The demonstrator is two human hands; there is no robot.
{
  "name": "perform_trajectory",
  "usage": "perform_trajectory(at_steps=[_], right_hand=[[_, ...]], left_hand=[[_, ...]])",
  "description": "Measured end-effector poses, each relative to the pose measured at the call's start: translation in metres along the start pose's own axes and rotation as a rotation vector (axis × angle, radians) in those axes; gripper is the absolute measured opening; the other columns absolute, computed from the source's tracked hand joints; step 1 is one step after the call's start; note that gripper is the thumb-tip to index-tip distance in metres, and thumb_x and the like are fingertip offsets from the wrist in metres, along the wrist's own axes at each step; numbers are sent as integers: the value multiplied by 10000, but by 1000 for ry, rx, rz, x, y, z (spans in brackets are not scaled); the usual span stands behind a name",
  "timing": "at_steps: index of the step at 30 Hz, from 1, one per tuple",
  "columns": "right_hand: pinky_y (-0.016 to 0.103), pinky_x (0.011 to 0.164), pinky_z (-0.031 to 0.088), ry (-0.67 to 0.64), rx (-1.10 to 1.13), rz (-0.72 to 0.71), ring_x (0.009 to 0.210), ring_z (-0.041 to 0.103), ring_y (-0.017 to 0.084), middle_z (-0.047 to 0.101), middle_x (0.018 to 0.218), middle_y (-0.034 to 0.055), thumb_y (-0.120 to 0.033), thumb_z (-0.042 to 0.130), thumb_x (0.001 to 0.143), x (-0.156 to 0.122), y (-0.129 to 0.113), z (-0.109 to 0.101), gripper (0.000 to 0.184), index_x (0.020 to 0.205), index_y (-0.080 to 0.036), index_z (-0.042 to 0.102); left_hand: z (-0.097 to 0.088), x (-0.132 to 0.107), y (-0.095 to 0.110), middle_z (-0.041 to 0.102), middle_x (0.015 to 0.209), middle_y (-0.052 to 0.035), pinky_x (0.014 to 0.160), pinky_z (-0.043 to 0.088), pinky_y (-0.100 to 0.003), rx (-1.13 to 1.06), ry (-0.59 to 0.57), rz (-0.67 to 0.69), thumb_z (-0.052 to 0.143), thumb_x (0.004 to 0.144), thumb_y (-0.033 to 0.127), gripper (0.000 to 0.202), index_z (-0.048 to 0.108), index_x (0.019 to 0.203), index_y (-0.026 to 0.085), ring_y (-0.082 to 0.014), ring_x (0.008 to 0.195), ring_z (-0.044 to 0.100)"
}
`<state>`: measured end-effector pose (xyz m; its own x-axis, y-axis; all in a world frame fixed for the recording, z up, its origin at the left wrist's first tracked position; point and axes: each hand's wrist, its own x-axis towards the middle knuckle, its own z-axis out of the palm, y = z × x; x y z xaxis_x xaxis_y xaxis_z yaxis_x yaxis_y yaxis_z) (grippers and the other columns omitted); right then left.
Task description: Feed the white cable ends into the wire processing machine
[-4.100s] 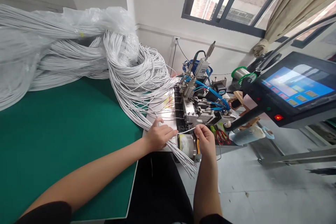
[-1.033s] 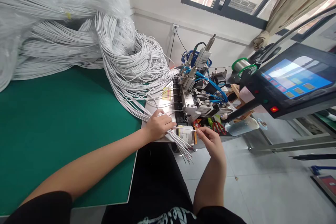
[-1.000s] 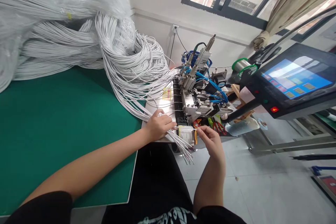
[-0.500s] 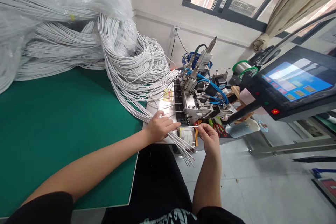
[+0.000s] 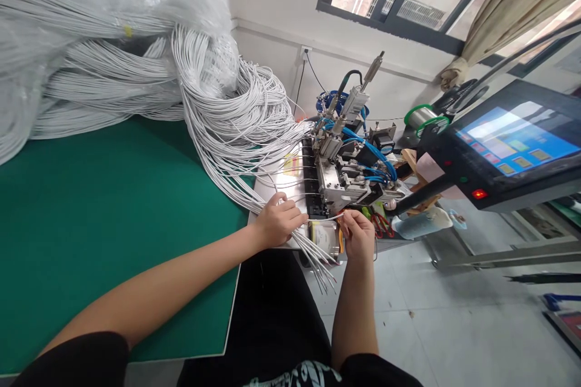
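My left hand (image 5: 278, 221) is closed around a bundle of thin white cables, whose loose ends (image 5: 320, 260) fan out below it past the table edge. One single white cable (image 5: 324, 219) runs from my left hand across to my right hand (image 5: 358, 233), which pinches its tip between thumb and fingers. Just above this cable is a bench machine (image 5: 336, 175) with metal cylinders and blue air hoses. Several white cables lead into the black strip (image 5: 312, 178) along its left side. Under the single cable stands a round container with a pale label (image 5: 324, 236).
A large pile of white cables (image 5: 236, 103), partly in clear plastic, covers the back of the green table (image 5: 113, 224). A touchscreen panel (image 5: 517, 139) juts in at the right. Behind it are a solder wire spool (image 5: 424, 118) and orange-handled pliers (image 5: 341, 242).
My right hand has shifted slightly left and toward me, and its fingers have curled in more. The single cable, straight before, now bends a little. My left hand stays around the bundle.
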<state>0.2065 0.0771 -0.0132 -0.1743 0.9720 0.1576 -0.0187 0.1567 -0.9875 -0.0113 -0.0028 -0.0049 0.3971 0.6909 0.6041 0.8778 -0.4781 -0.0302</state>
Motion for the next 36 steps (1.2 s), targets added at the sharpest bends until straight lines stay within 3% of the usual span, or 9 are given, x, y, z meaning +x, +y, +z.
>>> perform_trajectory(at_steps=[6, 12, 15, 20, 27, 36], right_hand=[[268, 573, 400, -79, -378, -102, 632, 522, 163, 613, 693, 39, -471, 616, 813, 6, -4, -8, 313, 750, -167, 655], [247, 552, 325, -186, -512, -145, 591, 422, 129, 489, 614, -9, -402, 557, 847, 16, 3, -7, 282, 690, -170, 588], [242, 528, 281, -216, -455, -84, 560, 365, 116, 407, 577, -35, -397, 555, 833, 21, 9, -7, 282, 655, -180, 526], [239, 546, 282, -210, -271, 13, 573, 365, 114, 414, 592, -40, -385, 591, 783, 25, 20, -6, 276, 619, -184, 497], [243, 477, 218, -77, 1, 255, 476, 286, 91, 378, 500, -60, -361, 618, 639, 25, 30, 5, 228, 550, -191, 496], [237, 457, 225, -75, 31, 283, 455, 298, 90, 402, 481, -61, -432, 678, 616, 23, 30, 6, 300, 562, -192, 507]], left_hand=[[-1, 0, 1, 671, 771, -20, 901, 289, -421, 54, 42, -57, 500, 793, 101, 330, 631, 1077, 207, -207, 835, 570], [0, 1, 4, 666, 767, -28, 953, 267, -465, 66, 17, -134, 511, 750, 101, 325, 647, 1022, 216, -225, 866, 564], [1, 1, 5, 667, 787, -33, 974, 261, -481, 74, -23, -163, 522, 713, 98, 365, 650, 1032, 220, -231, 878, 557], [4, 1, 4, 664, 808, -41, 980, 250, -494, 76, -36, -183, 551, 680, 119, 375, 662, 1026, 213, -234, 876, 550], [7, 0, 4, 654, 775, -43, 974, 242, -497, 83, -24, -181, 552, 678, 128, 359, 680, 1003, 210, -235, 860, 551], [6, 2, 5, 663, 769, -38, 973, 242, -496, 79, -33, -193, 551, 647, 111, 373, 683, 980, 219, -236, 868, 553]])
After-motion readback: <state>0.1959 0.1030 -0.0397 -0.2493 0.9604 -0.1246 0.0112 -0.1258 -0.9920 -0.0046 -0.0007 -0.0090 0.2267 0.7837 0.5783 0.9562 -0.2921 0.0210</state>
